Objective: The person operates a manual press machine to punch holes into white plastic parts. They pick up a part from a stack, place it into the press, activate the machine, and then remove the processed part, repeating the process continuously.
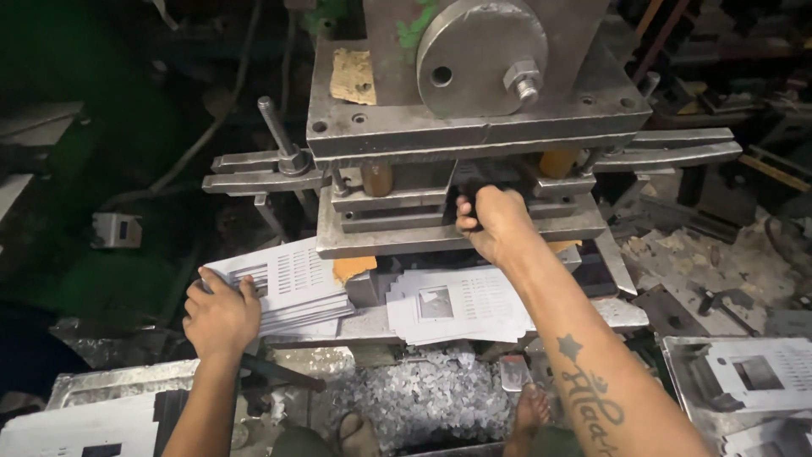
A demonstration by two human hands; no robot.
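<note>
- The left hand [222,315] rests on a stack of thin grey punched sheet-metal plates [292,283] at the left of the press bed, fingers curled over the stack's near left corner and gripping it.
- The right hand [495,222] reaches into the gap of the heavy grey steel stamping press [474,127], fingers closed around something dark between the die plates; what it grips cannot be made out.
- A second pile of grey punched metal plates with a square cut-out and slot rows [457,305] lies on the bed just below the right forearm, beside the first stack.
- A large round steel disc with a hex bolt [482,55] sits on the upper front of the press.
- A heap of small silvery metal offcuts [423,393] lies on the floor under the bed, between the person's two bare feet [531,410].
- More punched plates rest in a metal tray [748,377] at the far right, well apart from both hands.
</note>
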